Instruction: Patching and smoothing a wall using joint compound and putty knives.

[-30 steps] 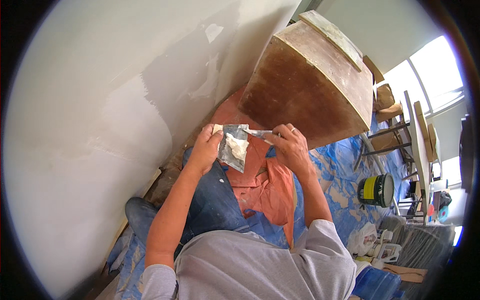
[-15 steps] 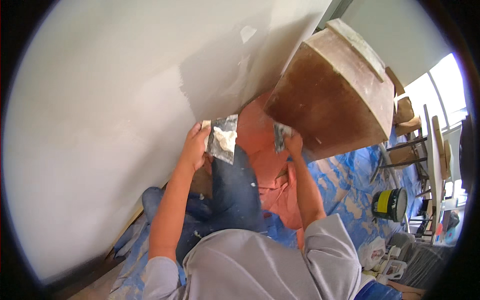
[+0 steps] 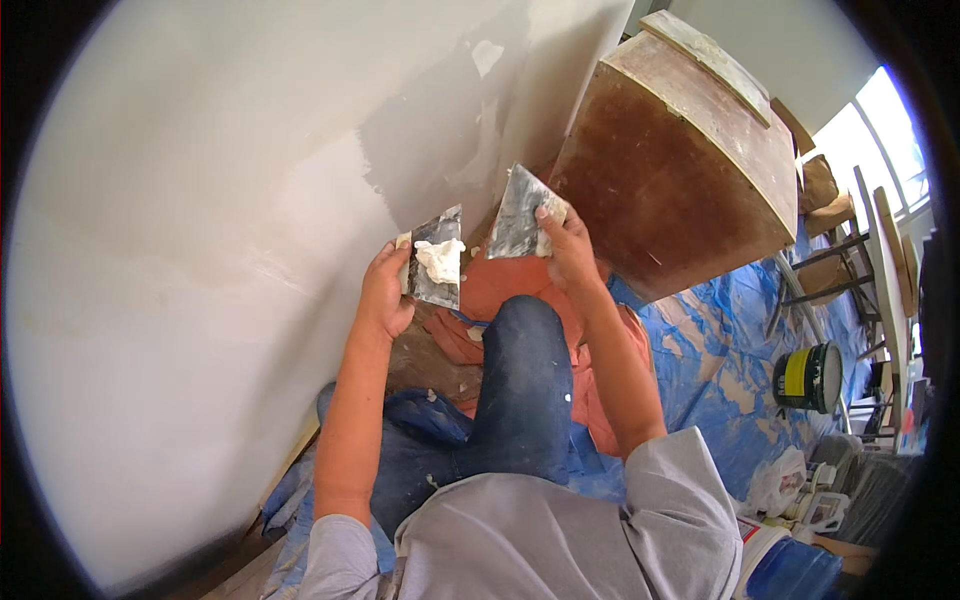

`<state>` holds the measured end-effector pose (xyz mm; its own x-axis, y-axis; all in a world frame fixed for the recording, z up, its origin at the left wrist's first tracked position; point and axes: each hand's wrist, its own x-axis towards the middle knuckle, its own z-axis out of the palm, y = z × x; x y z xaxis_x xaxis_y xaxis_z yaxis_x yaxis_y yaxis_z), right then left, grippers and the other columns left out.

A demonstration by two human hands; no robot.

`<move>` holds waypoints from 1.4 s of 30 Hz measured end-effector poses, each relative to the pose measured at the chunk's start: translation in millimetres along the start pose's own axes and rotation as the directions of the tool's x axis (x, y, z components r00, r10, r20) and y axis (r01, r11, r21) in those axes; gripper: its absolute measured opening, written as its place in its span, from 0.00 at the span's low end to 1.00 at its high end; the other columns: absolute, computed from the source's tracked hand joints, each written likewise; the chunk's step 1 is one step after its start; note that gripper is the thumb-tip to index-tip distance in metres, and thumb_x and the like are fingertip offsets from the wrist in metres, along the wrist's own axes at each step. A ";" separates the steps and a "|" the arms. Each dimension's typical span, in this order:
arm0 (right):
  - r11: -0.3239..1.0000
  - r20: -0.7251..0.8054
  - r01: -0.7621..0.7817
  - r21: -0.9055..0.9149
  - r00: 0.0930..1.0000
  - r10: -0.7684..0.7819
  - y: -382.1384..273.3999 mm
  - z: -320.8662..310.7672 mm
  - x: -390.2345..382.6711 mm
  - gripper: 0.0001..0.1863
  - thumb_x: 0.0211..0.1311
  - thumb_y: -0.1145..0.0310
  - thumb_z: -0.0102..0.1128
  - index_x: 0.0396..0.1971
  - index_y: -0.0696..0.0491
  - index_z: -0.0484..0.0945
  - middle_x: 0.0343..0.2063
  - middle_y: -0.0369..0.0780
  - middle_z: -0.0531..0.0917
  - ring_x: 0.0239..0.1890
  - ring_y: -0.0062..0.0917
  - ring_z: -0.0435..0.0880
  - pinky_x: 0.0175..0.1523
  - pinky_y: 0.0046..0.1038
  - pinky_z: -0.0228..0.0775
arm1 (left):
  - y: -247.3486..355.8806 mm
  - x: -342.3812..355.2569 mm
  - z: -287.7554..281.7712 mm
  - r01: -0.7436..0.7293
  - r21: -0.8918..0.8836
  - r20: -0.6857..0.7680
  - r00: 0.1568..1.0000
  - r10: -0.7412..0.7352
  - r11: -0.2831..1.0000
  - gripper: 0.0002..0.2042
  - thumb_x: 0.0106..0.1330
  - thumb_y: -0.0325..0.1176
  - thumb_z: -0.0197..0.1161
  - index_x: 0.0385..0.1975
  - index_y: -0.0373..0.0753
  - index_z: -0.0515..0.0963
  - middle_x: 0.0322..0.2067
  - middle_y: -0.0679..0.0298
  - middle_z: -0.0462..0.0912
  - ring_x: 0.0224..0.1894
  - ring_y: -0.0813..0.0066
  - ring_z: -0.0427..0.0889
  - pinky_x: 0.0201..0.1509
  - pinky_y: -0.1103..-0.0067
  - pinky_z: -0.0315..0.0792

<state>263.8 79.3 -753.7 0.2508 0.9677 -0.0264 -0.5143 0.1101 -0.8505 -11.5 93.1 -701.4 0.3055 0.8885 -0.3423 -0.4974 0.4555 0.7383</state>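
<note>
My left hand (image 3: 385, 290) grips a flat metal putty blade (image 3: 430, 292) by its pale handle, with a lump of white putty (image 3: 438, 260) on its face. My right hand (image 3: 568, 248) holds a second, smeared metal blade (image 3: 512, 222), thumb pressed on it, just right of the first and a little higher; the two are apart. Behind them rises a white wall (image 3: 200, 250) with a grey patched area (image 3: 400, 140). My bent knee (image 3: 525, 340) is below my hands.
A large brown wooden cabinet (image 3: 670, 170) stands close at the right. Orange sheeting (image 3: 600, 400) and blue sheeting (image 3: 700, 350) cover the floor. Farther right are a dark bucket with a yellow label (image 3: 805, 377), stacked chairs (image 3: 880, 280), and a white bag (image 3: 775, 485) among jugs and containers.
My right hand has drawn away from the left blade, dropped, then risen, its blade now turned broad side up. My left hand has shifted left. My knee has come up between my arms.
</note>
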 end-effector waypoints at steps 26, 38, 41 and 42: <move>-0.267 0.713 0.661 -0.701 0.665 -0.224 -90.4 75.5 -37.2 0.13 0.55 0.75 0.62 0.41 0.50 0.86 0.38 0.42 0.84 0.43 0.41 0.82 0.48 0.39 0.76 | 33.6 -20.6 -1.5 -0.053 0.292 -0.027 0.998 0.063 0.955 0.12 0.74 0.35 0.54 0.53 0.38 0.75 0.37 0.69 0.83 0.30 0.83 0.82 0.19 0.83 0.68; -0.274 0.199 0.032 -0.961 0.769 -0.608 -157.4 -47.6 182.9 0.10 0.62 0.64 0.60 0.34 0.55 0.81 0.33 0.49 0.85 0.44 0.48 0.84 0.48 0.46 0.75 | 15.0 -49.2 -2.8 -0.023 0.166 -0.061 0.998 0.033 0.986 0.12 0.75 0.33 0.54 0.53 0.37 0.74 0.44 0.63 0.83 0.45 0.73 0.84 0.47 0.72 0.80; -0.338 0.312 0.090 -0.937 0.650 -0.693 -147.0 -38.6 164.2 0.08 0.62 0.68 0.56 0.29 0.56 0.79 0.32 0.51 0.85 0.37 0.49 0.85 0.42 0.49 0.76 | 7.0 -51.4 -26.4 -0.072 0.069 -0.017 0.997 0.074 0.995 0.14 0.75 0.33 0.55 0.55 0.36 0.73 0.46 0.63 0.83 0.46 0.74 0.83 0.51 0.73 0.79; -0.279 0.265 0.089 -0.956 0.670 -0.694 -134.3 -28.0 143.8 0.08 0.62 0.67 0.57 0.31 0.57 0.79 0.33 0.52 0.85 0.37 0.50 0.85 0.42 0.48 0.76 | 9.9 -56.7 -28.0 -0.083 0.074 -0.032 0.996 0.086 0.994 0.14 0.74 0.33 0.55 0.55 0.36 0.74 0.46 0.64 0.83 0.47 0.74 0.83 0.51 0.74 0.78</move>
<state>392.0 197.3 -657.9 0.3075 0.6317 0.7116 0.9501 -0.1619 -0.2668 -56.5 48.8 -690.9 0.2358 0.9256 -0.2962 -0.4594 0.3747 0.8053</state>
